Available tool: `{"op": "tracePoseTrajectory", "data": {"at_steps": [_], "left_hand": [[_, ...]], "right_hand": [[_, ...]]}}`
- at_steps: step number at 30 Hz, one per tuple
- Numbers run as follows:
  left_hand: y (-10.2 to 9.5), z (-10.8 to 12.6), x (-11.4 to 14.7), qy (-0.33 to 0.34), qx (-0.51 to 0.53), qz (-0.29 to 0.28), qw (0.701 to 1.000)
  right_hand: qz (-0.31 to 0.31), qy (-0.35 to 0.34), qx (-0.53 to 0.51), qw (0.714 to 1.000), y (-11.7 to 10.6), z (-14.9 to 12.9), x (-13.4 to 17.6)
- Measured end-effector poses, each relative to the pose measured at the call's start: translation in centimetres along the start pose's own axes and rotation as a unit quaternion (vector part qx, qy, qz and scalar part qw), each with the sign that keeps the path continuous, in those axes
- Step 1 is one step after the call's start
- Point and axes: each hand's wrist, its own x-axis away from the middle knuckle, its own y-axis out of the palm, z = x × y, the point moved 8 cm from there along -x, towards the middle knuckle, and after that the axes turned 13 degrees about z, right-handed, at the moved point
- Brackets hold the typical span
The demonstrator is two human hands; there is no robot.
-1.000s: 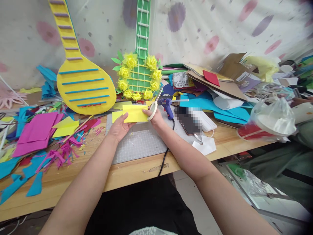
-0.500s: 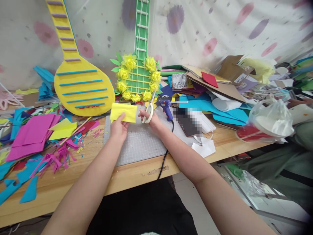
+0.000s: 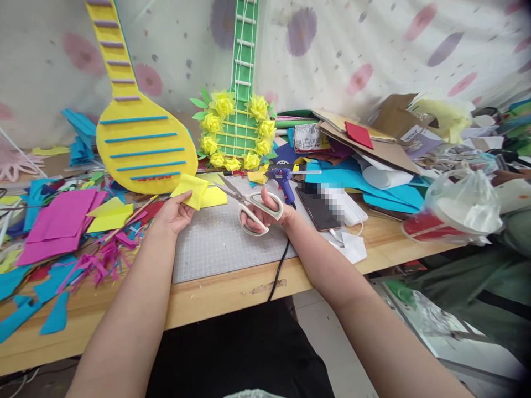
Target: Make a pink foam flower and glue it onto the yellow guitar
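Observation:
Between the fingers of my left hand (image 3: 175, 214) is a folded piece of yellow paper (image 3: 194, 189), held over the left side of the grey cutting mat (image 3: 219, 249). Part of the yellow extends right, behind the scissor tips. My right hand (image 3: 269, 213) has its fingers through the white handles of a pair of scissors (image 3: 248, 205). The blades are spread and point left toward the paper. Behind my hands stands a green paper guitar shape (image 3: 240, 132) ringed with yellow paper flowers. A yellow guitar shape (image 3: 145, 146) with blue strips leans to its left.
A blue glue gun (image 3: 284, 182) lies behind my right hand, its black cord crossing the mat. Further right are a phone (image 3: 317, 207), stacked paper and card (image 3: 390, 188), and a bagged red tub (image 3: 440, 221). Magenta sheets (image 3: 58, 226) and scraps cover the left. Someone's green clothing (image 3: 468, 282) shows at right.
The scissors have swung from upright to pointing left, and their blades have opened. My left hand has shifted left with the yellow paper, which now looks folded over.

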Motion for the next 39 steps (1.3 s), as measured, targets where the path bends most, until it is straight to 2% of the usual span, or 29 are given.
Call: {"op": "tracePoseTrajectory", "data": {"at_steps": [5,9,15,22,32,36,39], "left_hand": [[-0.1,0.0,0.0,0.004,-0.005,0.000,1.000],[0.0,-0.1,0.0,0.005,-0.008,-0.009,1.000],[0.0,-0.2,-0.2,0.009,-0.016,-0.008,1.000],[0.0,-0.1,-0.3,0.015,-0.017,-0.007,1.000],[0.1,-0.2,-0.2,0.017,-0.019,-0.008,1.000],[0.1,-0.2,-0.1,0.021,-0.020,-0.009,1.000],[0.2,-0.1,-0.1,0.032,-0.029,-0.015,0.999]], "right_hand": [[0.078,0.034,0.014,0.996,-1.4,0.7,0.1],[0.047,0.052,0.015,0.997,-0.9,1.0,0.3],[-0.008,0.038,0.005,0.999,-0.1,0.6,0.4],[0.019,0.076,0.001,0.997,-0.6,1.3,0.3],[0.065,0.068,0.010,0.996,-1.1,1.1,0.5],[0.061,0.031,0.010,0.998,-1.2,0.7,0.3],[0.056,0.046,0.020,0.997,-1.1,1.0,0.2]]}}
